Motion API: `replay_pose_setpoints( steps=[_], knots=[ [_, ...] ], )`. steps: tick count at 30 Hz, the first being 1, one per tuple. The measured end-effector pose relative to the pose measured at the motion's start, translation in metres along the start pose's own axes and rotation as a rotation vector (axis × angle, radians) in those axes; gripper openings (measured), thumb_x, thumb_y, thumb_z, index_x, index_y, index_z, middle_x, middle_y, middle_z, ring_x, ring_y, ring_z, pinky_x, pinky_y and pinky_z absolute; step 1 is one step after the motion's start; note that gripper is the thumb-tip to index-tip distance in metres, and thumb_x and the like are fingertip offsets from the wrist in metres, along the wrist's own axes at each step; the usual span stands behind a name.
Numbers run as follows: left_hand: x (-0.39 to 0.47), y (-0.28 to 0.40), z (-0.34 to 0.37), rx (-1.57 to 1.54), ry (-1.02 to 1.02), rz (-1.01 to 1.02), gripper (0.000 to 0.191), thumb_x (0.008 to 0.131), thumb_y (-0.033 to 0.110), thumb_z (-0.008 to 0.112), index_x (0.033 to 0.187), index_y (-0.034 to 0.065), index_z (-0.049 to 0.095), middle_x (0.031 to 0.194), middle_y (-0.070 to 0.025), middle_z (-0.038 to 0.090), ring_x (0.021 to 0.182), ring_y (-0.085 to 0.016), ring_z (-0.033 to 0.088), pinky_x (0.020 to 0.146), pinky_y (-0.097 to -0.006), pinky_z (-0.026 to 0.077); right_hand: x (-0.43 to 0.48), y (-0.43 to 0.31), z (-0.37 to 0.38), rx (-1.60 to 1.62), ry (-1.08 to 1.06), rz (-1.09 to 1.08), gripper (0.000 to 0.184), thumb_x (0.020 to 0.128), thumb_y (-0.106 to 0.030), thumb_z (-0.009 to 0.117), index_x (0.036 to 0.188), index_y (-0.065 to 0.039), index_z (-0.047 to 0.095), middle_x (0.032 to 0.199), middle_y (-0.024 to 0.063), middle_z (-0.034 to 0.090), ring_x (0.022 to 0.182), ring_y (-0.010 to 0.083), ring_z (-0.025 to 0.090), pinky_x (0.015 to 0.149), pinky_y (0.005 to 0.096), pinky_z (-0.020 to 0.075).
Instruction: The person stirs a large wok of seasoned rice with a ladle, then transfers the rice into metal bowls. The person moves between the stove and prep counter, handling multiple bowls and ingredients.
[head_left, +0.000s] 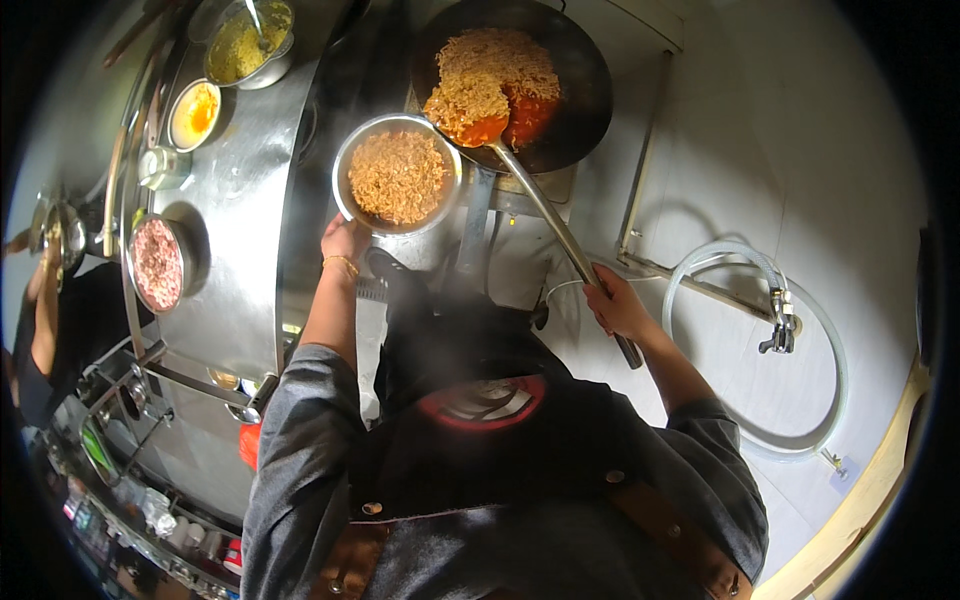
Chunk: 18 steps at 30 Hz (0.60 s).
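My left hand (346, 241) grips the near left rim of a round steel bowl (342, 176). Cooked brown crumbly food (396, 178), perhaps minced meat, fills much of that bowl. In my right hand (616, 301) is the long metal handle of a ladle (540, 199). The ladle's head lies at the near left rim of a dark wok (581, 97), heaped with the same sort of food and orange-red oil. More crumbly food (495, 64) sits in the wok, with red oil pooled beside it. The bowl's far right edge is close beside the ladle head.
A steel table (240, 225) on the left bears a bowl of pinkish chopped food (157, 262), a bowl with orange liquid (195, 115) and a pot of yellow food (251, 52). Another person's arm (45, 322) shows at far left. A coiled hose (840, 360) hangs by the right wall.
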<state>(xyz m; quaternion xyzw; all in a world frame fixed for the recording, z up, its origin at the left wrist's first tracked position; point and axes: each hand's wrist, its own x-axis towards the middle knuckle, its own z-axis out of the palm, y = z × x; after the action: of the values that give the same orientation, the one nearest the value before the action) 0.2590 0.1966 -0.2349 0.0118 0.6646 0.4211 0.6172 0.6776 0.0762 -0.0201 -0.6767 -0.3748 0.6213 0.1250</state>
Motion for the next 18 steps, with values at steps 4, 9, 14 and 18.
replay_pose_setpoints(
  steps=[4, 9, 14, 18],
  knots=[
    [0.002, -0.001, -0.001, -0.055, -0.01, -0.019, 0.034, 0.089, 0.005, 0.047, 0.123, 0.0093, 0.052, 0.093, -0.0055, 0.066, 0.081, -0.018, 0.065, 0.075, -0.032, 0.053, -0.015, -0.015, 0.001, -0.074, -0.027, 0.044, 0.039, 0.093, -0.02, 0.053, 0.129, -0.006, 0.045, 0.054, -0.0023, 0.043, 0.038, 0.0055, 0.039, 0.033, 0.0239, 0.0343],
    [0.002, 0.0, -0.003, 0.001, -0.014, -0.017, 0.035, 0.089, 0.004, 0.046, 0.123, 0.0078, 0.052, 0.096, -0.0062, 0.065, 0.082, -0.02, 0.063, 0.076, -0.0353, 0.052, -0.011, -0.028, 0.003, -0.351, -0.048, -0.054, 0.042, 0.091, -0.021, 0.055, 0.128, -0.005, 0.045, 0.058, 0.0063, 0.05, 0.045, 0.0143, 0.049, 0.042, 0.0301, 0.0415],
    [0.001, -0.002, -0.002, -0.011, 0.0, -0.016, 0.035, 0.086, 0.001, 0.047, 0.119, 0.0072, 0.055, 0.088, -0.0036, 0.066, 0.072, -0.017, 0.063, 0.068, -0.0333, 0.054, 0.0, -0.043, 0.005, -0.7, 0.038, -0.444, 0.046, 0.087, -0.019, 0.057, 0.128, -0.004, 0.044, 0.08, 0.0218, 0.061, 0.071, 0.036, 0.062, 0.065, 0.0445, 0.0486],
    [0.002, -0.002, 0.0, 0.034, 0.068, 0.001, 0.033, 0.086, -0.001, 0.048, 0.116, 0.0069, 0.056, 0.086, -0.0036, 0.066, 0.069, -0.017, 0.063, 0.062, -0.0312, 0.054, 0.001, -0.063, 0.011, -0.951, 0.07, -0.391, 0.049, 0.088, -0.018, 0.053, 0.134, -0.006, 0.039, 0.088, 0.0227, 0.061, 0.076, 0.0406, 0.061, 0.07, 0.0479, 0.0493]
  ],
)
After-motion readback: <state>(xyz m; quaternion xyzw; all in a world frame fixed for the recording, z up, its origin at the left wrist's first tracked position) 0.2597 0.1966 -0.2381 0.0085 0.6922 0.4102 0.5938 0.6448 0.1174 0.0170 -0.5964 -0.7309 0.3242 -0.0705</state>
